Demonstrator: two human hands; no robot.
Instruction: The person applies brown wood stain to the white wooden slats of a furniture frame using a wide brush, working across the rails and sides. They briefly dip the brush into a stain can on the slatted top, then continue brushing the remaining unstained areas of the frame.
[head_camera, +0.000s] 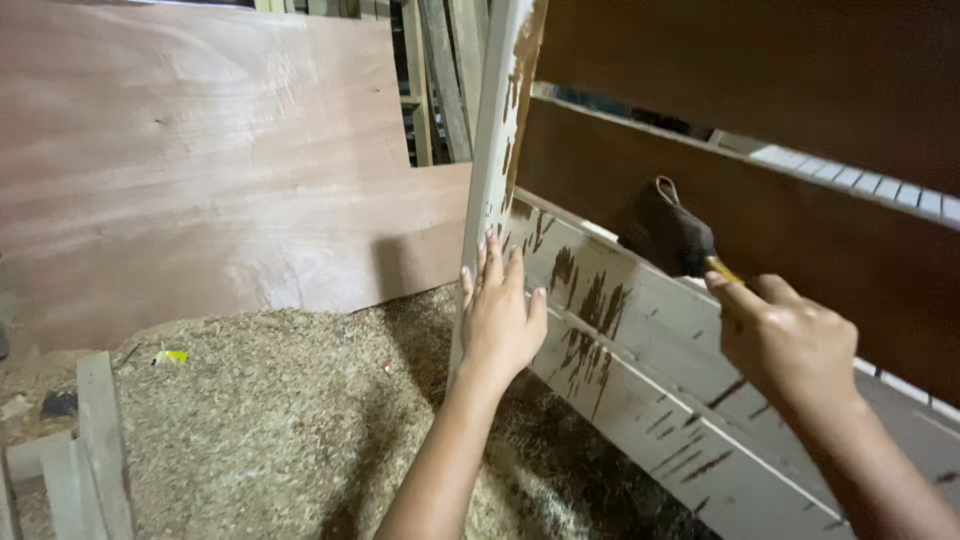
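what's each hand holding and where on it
The right hand holds a paintbrush by its yellow handle, bristles against the dark slat. The left hand presses flat on the pale upright post of the wooden frame, no closed grip.

Showing wood throughout: plywood sheet (200, 160) looking smooth, matt, reddish; slatted frame (640, 340) wearing pale chalky primer streaked with dark brown stain; upper boards (760, 180) carrying even brown coat; brush (672, 235) bristles soaking dark; sawdust (280, 400) lying coarse, fibrous.

Left hand (500, 320) steadies the pale post (492, 170); right hand (785, 340) presses a paintbrush (672, 235) to brown boards (800, 250).
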